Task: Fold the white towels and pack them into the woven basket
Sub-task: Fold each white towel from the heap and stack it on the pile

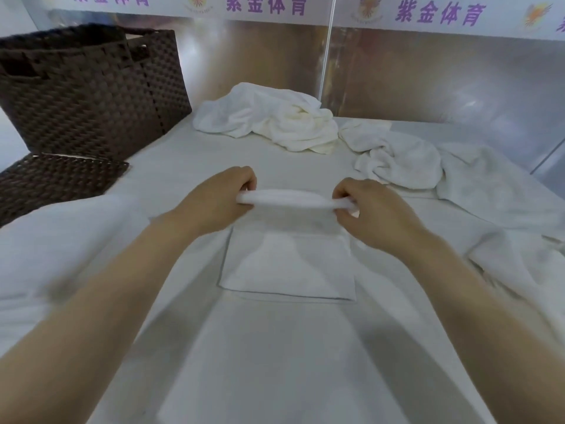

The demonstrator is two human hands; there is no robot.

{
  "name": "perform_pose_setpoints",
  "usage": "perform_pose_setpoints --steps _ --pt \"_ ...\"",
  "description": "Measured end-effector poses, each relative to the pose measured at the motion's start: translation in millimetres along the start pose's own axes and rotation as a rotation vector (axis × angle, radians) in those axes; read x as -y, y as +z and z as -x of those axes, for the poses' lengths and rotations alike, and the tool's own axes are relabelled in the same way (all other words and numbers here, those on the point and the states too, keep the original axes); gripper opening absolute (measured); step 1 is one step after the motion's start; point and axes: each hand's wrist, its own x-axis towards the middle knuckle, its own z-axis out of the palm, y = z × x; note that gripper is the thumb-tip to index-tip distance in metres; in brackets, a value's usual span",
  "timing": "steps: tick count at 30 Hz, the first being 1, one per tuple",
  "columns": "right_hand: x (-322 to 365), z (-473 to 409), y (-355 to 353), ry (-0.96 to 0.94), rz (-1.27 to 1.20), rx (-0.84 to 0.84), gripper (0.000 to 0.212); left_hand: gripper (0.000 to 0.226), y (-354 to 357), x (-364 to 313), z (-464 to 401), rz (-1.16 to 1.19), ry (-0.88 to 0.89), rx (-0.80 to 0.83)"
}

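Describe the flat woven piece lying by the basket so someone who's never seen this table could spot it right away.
Start at the tall dark brown woven basket standing at the far left of the white-covered table. Just in front of it, nearer the person, lies the woven lid. It is the only dark, flat panel there; the crumpled white towels sit further right.

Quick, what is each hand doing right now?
Left hand: grips the left end of the folded towel.
Right hand: grips its right end.
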Motion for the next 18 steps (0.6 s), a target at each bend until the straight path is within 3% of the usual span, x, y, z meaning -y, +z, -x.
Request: perform_pose_setpoints --steps 4,7,11,15,18 --pt "16 62 35 -0.107 0.0 -0.111 0.02 0.03 31 8 62 -0.001 0.014 -0.076" --pt "13 96 64 -0.135 -0.038 -0.045 0.027 0.041 51 9 100 -0.021 0.074 -0.051" --pt "-7 115 88 -0.15 -0.02 0.05 0.024 0.019 69 11 119 -0.148 0.237 -0.083" --pt "-15 114 86 -0.126 -0.067 0.072 0.026 0.048 81 9 119 -0.197 0.169 -0.065" --pt "-11 109 67 -0.087 -0.175 0.108 0.022 0.061 71 3 118 -0.199 0.21 0.079"
